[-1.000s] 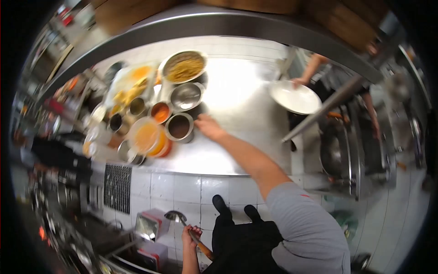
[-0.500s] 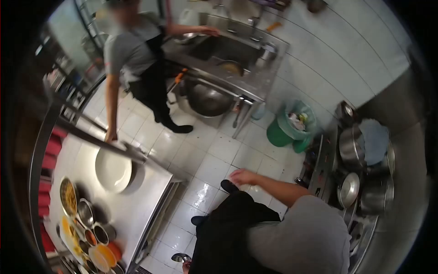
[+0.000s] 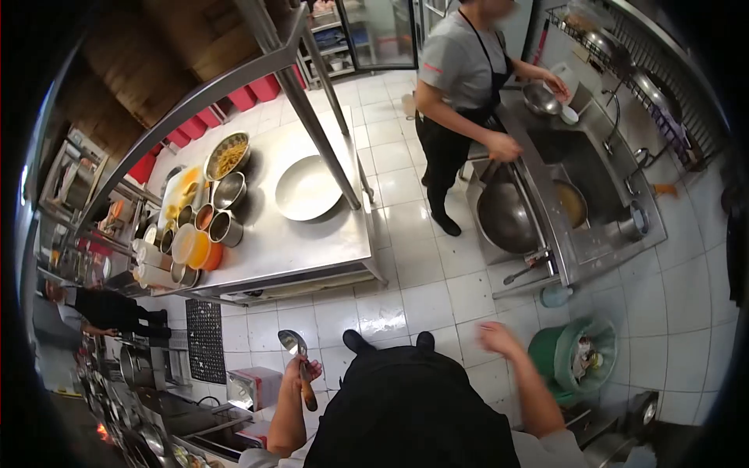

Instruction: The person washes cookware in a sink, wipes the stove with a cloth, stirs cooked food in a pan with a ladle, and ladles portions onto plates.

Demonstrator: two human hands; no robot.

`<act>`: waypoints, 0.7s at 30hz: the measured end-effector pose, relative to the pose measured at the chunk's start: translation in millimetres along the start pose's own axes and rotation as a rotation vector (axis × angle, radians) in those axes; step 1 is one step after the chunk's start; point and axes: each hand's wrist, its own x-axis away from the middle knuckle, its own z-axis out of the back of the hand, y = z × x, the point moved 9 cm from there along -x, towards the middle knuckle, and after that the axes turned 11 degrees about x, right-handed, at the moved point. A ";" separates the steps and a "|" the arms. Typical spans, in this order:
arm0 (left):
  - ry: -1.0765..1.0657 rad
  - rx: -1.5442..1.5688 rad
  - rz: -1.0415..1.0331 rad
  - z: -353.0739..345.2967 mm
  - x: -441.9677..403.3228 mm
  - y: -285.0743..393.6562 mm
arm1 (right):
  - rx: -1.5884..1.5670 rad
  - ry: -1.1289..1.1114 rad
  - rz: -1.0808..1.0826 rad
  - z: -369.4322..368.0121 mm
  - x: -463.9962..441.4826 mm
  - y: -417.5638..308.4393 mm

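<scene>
Ladle (image 3: 292,342): a rounded, shiny metal bowl is joined by a metal shaft to a brown, wood-like handle; the bowl is turned away from the black apron (image 3: 413,405).
Ladle's place: it is held above the tiled floor (image 3: 421,308) — well apart from the worktop (image 3: 269,253).
Left hand (image 3: 307,371): it is wrapped around the ladle, between bowl and handle end.
Right hand (image 3: 500,339): it is held near the green bin (image 3: 548,352); its fingers are loosely spread, slightly blurred.
</scene>
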 end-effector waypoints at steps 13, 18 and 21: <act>-0.131 0.249 -0.092 -5.0 9.7 -77.3 | 0.156 -0.531 0.314 -264.4 -75.8 -413.6; 0.012 0.240 -0.105 6.1 26.8 -88.3 | 0.100 -0.560 0.321 -266.1 -70.8 -419.2; 0.040 0.203 -0.220 -9.9 50.1 -89.3 | 0.104 -0.579 0.349 -265.4 -62.4 -424.0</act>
